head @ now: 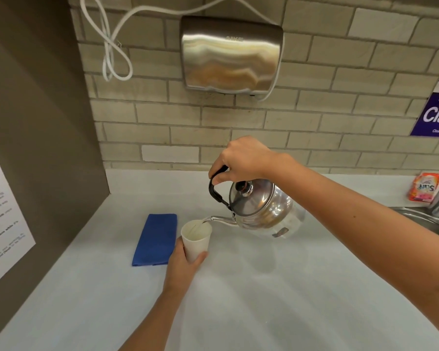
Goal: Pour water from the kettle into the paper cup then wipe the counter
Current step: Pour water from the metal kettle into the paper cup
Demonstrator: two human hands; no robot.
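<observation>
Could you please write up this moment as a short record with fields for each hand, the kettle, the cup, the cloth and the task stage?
right hand: grips the kettle's black handle
kettle: steel, lifted, tilted, spout over the cup's rim
left hand: holds the paper cup from below
paper cup: white, tipped slightly toward the spout
cloth: blue, folded, flat on the counter, left of the cup
stage: pouring; wiping not yet begun

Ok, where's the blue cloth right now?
In the head view the blue cloth lies folded flat on the counter, just left of the paper cup held in the left hand, toward the left wall.
</observation>
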